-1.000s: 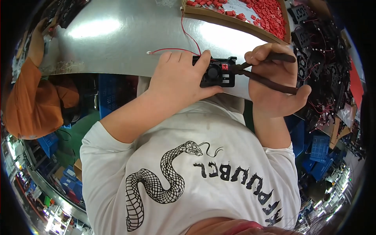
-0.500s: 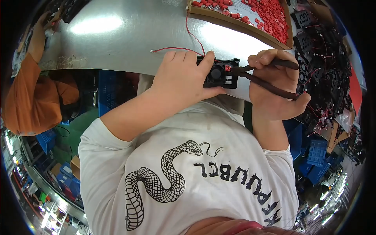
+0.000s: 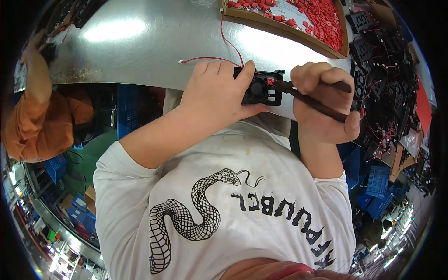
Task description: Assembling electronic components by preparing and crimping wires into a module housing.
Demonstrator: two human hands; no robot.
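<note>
My left hand (image 3: 214, 91) is closed around the left end of a black plastic housing with a small fan (image 3: 257, 87) in it, pressing it to the metal table near its front edge. My right hand (image 3: 324, 100) grips dark-handled pliers (image 3: 317, 103). Their jaws meet a small red part (image 3: 270, 81) at the housing's right side; whether they bite on it or only touch it is too small to tell. A red and black wire with a white plug (image 3: 181, 61) runs from the housing over the table (image 3: 154, 51).
A shallow cardboard tray (image 3: 284, 31) of small red parts stands at the table's far side. To the right lies a heap of black fan housings (image 3: 387, 84) with wires. At the left, a person in an orange sleeve (image 3: 37, 121) works. Blue crates (image 3: 378, 182) stand lower right.
The plier handles have come closer together as my right hand squeezed and shifted slightly left. My left hand and the housing stay almost still. The other person's arm at the left has moved.
</note>
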